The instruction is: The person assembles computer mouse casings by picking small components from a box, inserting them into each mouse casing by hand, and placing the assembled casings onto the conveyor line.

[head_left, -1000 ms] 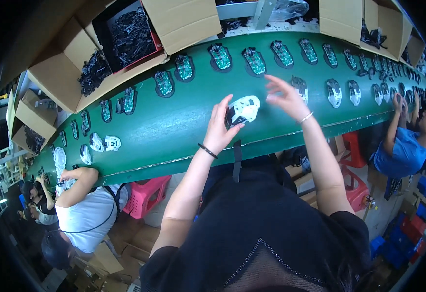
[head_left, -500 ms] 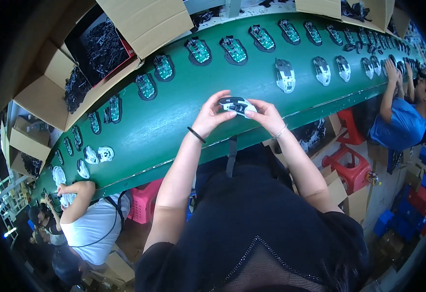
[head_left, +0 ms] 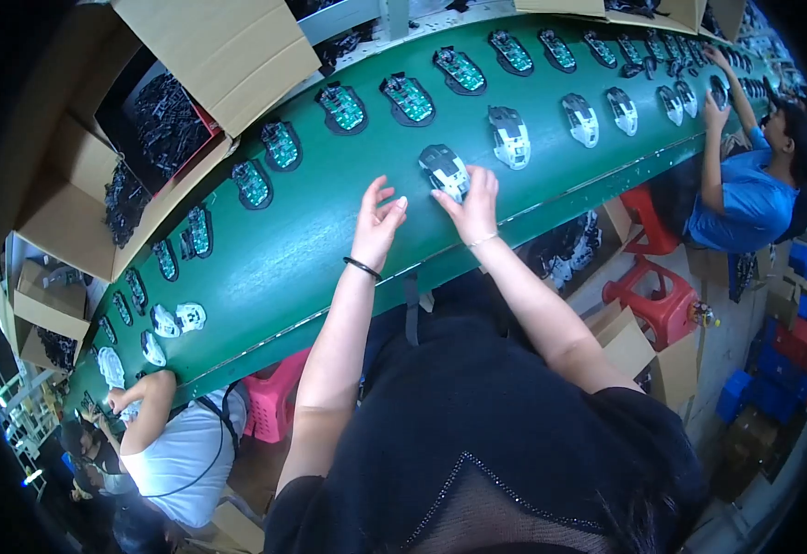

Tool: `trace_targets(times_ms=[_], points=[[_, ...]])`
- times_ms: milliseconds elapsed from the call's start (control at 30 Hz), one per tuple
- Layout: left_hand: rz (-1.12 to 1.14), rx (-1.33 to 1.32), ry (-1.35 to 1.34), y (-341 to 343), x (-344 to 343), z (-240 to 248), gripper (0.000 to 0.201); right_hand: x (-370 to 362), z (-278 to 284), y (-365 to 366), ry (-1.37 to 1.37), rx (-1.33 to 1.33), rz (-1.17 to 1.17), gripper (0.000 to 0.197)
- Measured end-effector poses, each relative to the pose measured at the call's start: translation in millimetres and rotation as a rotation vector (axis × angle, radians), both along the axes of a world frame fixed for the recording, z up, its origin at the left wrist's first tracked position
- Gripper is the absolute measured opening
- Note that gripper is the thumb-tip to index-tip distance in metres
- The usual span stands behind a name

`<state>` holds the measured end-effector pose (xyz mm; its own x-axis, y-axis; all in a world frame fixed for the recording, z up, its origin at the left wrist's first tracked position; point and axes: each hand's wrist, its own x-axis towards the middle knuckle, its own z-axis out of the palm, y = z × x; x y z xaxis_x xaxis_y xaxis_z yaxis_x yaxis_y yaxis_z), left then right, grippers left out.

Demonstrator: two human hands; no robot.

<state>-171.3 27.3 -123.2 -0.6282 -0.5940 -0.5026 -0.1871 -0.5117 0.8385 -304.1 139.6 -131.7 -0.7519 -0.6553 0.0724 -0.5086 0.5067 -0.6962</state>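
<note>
My right hand (head_left: 474, 205) grips the near end of a white and black computer mouse shell (head_left: 444, 172), thumb on one side and fingers on the other, at the surface of the green conveyor belt (head_left: 311, 231). Off to its left, my left hand (head_left: 378, 222) is empty, its fingers apart and slightly curled above the belt's near side. Right of the held shell lie more white and black mouse shells (head_left: 510, 138), spaced in a row. Along the far side runs a line of black mouse bases with green circuit boards (head_left: 408, 100).
Cardboard boxes (head_left: 223, 65) of small black parts stand along the belt's far side. One co-worker in white (head_left: 182, 452) sits at the left, another in blue (head_left: 745, 198) at the right. Red stools (head_left: 657, 300) and open cartons (head_left: 629, 346) are beside the near edge.
My left hand has let go of the mouse shell and drawn away left. My right hand has carried it forward to the belt, in line with the other shells. The view has shifted slightly.
</note>
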Motion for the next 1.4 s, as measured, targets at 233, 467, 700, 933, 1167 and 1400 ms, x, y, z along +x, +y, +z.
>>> trace_targets(times_ms=[233,467,700,933,1167,1400], points=[[-0.035,-0.063,-0.138,19,-33,-22,0.063,-65,-9,2,0.320,-0.012,-0.232,0.074],[-0.067,-0.527,-0.334,36,-79,-29,0.074,-160,-46,36,-0.386,-0.307,-0.095,0.084],[-0.075,-0.575,-0.362,54,-93,-32,0.067,-136,-31,53,0.147,-0.016,-0.032,0.073],[-0.093,-0.542,-0.404,54,-90,-14,0.076,-147,-19,60,0.278,-0.021,-0.100,0.068],[-0.264,-0.919,-0.650,58,-116,5,0.095,-164,17,62,-1.626,-1.054,0.060,0.053],[-0.011,-0.223,-0.097,48,-93,-4,0.076,-164,10,69,-1.617,-0.988,0.027,0.052]])
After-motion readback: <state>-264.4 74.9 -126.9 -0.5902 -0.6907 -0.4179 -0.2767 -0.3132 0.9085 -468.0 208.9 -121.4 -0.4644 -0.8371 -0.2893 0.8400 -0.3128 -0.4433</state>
